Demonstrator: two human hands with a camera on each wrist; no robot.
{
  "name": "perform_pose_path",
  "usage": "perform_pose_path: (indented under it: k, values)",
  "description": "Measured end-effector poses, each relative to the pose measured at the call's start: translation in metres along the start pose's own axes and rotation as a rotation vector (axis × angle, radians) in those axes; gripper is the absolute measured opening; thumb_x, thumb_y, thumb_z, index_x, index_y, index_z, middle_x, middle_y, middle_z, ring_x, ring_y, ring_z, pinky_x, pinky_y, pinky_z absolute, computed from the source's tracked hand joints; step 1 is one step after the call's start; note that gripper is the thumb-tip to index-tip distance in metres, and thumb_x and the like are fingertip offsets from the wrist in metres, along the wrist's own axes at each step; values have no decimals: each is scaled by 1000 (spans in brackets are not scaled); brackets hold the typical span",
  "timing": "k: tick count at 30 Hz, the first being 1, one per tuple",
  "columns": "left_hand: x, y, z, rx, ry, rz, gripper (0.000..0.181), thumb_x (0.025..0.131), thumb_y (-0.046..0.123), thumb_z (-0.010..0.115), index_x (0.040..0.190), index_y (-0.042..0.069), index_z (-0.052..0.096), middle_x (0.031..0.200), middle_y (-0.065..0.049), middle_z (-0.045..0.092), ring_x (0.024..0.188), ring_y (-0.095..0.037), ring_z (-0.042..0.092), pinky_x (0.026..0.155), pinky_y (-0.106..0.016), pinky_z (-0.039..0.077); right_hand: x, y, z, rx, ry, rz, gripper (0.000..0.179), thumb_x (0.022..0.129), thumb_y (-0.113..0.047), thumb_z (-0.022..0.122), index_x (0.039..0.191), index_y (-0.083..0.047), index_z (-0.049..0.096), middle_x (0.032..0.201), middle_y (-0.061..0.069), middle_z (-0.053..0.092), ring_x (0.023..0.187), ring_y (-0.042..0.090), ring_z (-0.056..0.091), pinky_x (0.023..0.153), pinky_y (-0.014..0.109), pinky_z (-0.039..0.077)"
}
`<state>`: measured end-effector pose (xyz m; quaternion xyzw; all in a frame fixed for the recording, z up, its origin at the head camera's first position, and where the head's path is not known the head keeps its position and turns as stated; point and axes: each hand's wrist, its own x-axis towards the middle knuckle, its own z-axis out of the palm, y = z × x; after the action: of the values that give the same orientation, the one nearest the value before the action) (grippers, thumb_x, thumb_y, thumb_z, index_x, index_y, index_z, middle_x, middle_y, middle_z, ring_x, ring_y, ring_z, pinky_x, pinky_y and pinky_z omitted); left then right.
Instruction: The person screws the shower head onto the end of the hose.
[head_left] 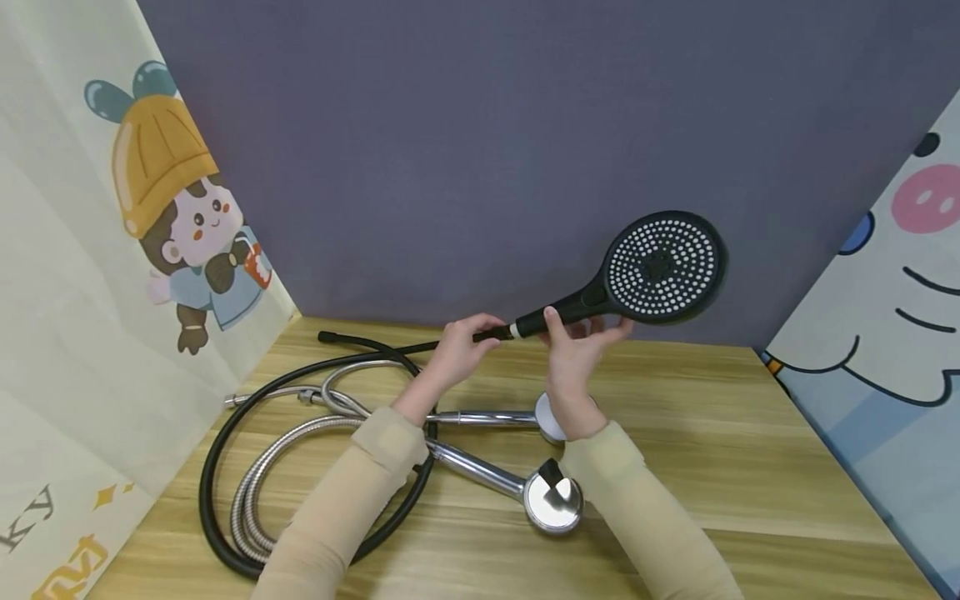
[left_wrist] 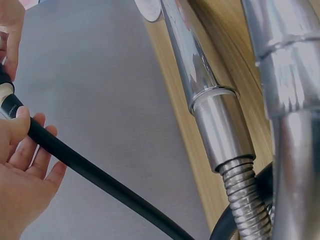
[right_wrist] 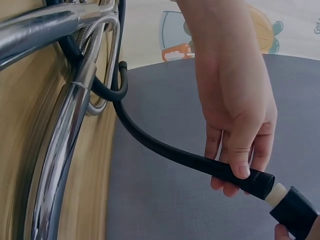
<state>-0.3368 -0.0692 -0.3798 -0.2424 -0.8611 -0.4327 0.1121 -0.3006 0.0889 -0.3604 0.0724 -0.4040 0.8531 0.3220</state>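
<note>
A black hand shower [head_left: 660,267] is raised above the table, its dotted spray face showing in the head view. My right hand [head_left: 576,362] holds its handle, thumb on the near side. With thumb and fingers, my left hand [head_left: 456,350] grips the end of a black shower hose [left_wrist: 95,172]. Between the hose end and the handle, a white threaded piece [right_wrist: 276,194] shows in the right wrist view. Hose and handle are in line, with that short white part exposed. Only a bit of the right hand [left_wrist: 9,35] appears in the left wrist view.
Two chrome hand showers [head_left: 480,469] [head_left: 487,418] lie on the wooden table [head_left: 750,467] under my forearms. Coiled metal hoses [head_left: 258,492] and the black hose's loop lie at left. A grey panel [head_left: 480,150] stands behind, with printed cloth [head_left: 60,250] at the sides.
</note>
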Motion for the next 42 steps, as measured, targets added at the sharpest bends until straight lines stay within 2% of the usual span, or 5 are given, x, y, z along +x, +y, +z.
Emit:
perform_pose_path:
  k: [8, 15, 25, 38, 42]
  values:
    - [5, -1, 4, 4, 56, 25, 25, 87, 8, 67, 112, 10, 66, 105, -7, 69, 99, -24, 64, 88, -38, 51, 0, 3, 0, -113, 24, -59, 97, 79, -3, 73, 142, -31, 5, 121, 9, 45, 98, 25, 52, 79, 29, 53]
    - [9, -2, 11, -13, 105, 39, 23, 86, 7, 68, 109, 6, 67, 104, -11, 69, 100, -28, 64, 89, -46, 50, 2, 7, 1, -87, 18, -76, 95, 80, -2, 72, 142, -30, 5, 121, 9, 43, 100, 25, 52, 79, 31, 55]
    - [14, 0, 18, -24, 180, 24, 21, 83, 4, 70, 104, 5, 69, 101, -11, 71, 95, -24, 66, 87, -44, 51, 4, 13, 1, -104, 52, -105, 98, 79, -3, 74, 144, -29, 4, 121, 9, 44, 102, 25, 51, 81, 32, 53]
    - [18, -2, 28, -40, 236, 13, 21, 80, 3, 73, 101, 7, 70, 97, -8, 71, 91, -22, 66, 84, -39, 53, 9, 20, -2, -137, 115, -81, 96, 80, -7, 74, 144, -31, 6, 120, 9, 44, 95, 24, 52, 73, 32, 55]
    - [19, -4, 30, -50, 221, 12, 23, 81, 3, 73, 102, 8, 69, 99, -7, 71, 93, -21, 66, 85, -40, 52, 11, 20, -4, -114, 129, -73, 97, 80, -6, 73, 144, -34, 6, 120, 10, 43, 94, 25, 52, 70, 34, 55]
